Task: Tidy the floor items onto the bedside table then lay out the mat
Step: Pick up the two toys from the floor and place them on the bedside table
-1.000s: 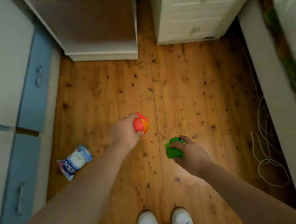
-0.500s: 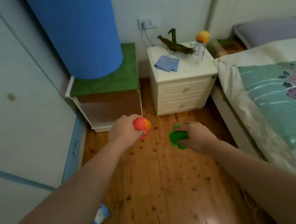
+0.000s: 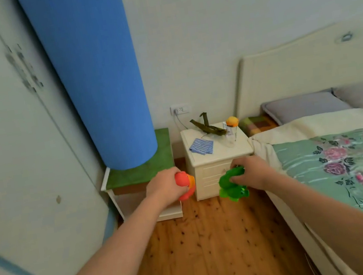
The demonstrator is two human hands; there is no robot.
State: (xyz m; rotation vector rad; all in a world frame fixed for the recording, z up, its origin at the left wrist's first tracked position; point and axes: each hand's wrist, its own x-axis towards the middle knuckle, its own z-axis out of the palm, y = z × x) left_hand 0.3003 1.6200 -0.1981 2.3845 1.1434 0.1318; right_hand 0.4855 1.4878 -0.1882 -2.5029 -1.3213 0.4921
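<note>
A rolled blue mat (image 3: 96, 79) is standing upright on a green-topped cabinet (image 3: 141, 174), leaning toward the wardrobe (image 3: 14, 162). The bed (image 3: 345, 171) is lying at right. Between cabinet and bed, the white bedside table (image 3: 216, 155) is carrying a striped cloth (image 3: 201, 146), a bottle (image 3: 230, 131) and a dark green object (image 3: 207, 127), possibly a leaf. Above the wooden floor (image 3: 204, 251), the left hand (image 3: 165, 186) is wrapping its fingers around an orange toy (image 3: 185, 184); the right hand (image 3: 252, 171) is closing its fingers on a green toy (image 3: 231, 186), both in front of the table.

Left hand (image 3: 163, 187) grips orange toy (image 3: 184, 184), right hand (image 3: 252, 170) green toy (image 3: 231, 186).
</note>
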